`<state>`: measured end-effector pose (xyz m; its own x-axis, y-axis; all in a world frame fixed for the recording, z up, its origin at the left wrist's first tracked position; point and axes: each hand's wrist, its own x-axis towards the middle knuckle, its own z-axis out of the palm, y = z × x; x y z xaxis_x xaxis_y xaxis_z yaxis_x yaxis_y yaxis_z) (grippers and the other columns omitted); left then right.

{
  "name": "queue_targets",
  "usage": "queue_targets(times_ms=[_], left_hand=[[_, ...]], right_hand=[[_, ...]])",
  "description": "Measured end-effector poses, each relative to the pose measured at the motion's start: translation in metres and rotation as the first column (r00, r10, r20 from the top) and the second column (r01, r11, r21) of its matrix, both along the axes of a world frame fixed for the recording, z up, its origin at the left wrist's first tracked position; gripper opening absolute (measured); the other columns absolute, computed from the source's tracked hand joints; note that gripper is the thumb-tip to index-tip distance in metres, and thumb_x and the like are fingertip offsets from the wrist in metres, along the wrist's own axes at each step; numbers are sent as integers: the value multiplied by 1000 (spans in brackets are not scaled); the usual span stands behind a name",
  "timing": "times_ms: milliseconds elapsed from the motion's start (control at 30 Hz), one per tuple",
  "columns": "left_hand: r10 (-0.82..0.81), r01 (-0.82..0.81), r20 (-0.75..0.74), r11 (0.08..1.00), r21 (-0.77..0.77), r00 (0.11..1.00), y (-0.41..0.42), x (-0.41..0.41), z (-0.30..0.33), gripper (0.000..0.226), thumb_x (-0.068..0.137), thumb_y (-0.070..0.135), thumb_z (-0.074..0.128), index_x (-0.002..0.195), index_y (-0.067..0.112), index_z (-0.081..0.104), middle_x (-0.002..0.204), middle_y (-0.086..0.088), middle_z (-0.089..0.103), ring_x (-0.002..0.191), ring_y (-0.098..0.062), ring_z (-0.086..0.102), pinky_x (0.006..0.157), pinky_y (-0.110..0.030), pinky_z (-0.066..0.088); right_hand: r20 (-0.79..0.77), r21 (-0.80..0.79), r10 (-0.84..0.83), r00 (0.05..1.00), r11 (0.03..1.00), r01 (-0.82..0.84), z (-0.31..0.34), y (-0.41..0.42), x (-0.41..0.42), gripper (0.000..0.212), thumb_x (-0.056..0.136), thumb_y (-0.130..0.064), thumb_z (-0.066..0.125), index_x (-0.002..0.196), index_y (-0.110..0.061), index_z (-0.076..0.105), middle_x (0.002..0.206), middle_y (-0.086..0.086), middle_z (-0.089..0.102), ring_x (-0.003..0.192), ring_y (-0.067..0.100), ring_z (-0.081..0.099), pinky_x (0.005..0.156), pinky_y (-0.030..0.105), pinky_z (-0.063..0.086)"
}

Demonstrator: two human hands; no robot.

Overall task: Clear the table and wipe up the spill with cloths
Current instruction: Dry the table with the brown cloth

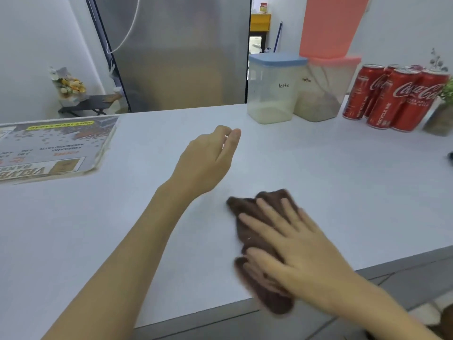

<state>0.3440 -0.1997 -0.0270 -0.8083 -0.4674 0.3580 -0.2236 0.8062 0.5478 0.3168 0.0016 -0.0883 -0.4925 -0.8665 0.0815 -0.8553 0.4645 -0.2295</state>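
Note:
A brown cloth (255, 231) lies on the white table (343, 192) near its front edge, one end hanging slightly over. My right hand (294, 246) presses flat on the cloth with fingers spread and straight. My left hand (210, 158) hovers over the table's middle, fingers loosely curled, holding nothing. No spill shows clearly on the surface.
A printed menu board (54, 148) lies at the table's left. At the back right stand a container labelled latte (274, 89), a pink-lidded container (323, 94), several red cola cans (397, 99) and a small plant pot (441, 119).

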Motion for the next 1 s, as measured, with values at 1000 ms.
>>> queue_targets(times_ms=[1000], left_hand=[[117,-103,64,977,-186,991,18,-63,-23,47,99,40,30,135,16,48,138,0,51,128,-20,43,107,-33,28]], right_hand=[[-12,-18,150,989,988,-150,1,-14,-94,66,76,-74,12,140,-58,10,156,-22,-5,146,27,-9,118,45,-6]])
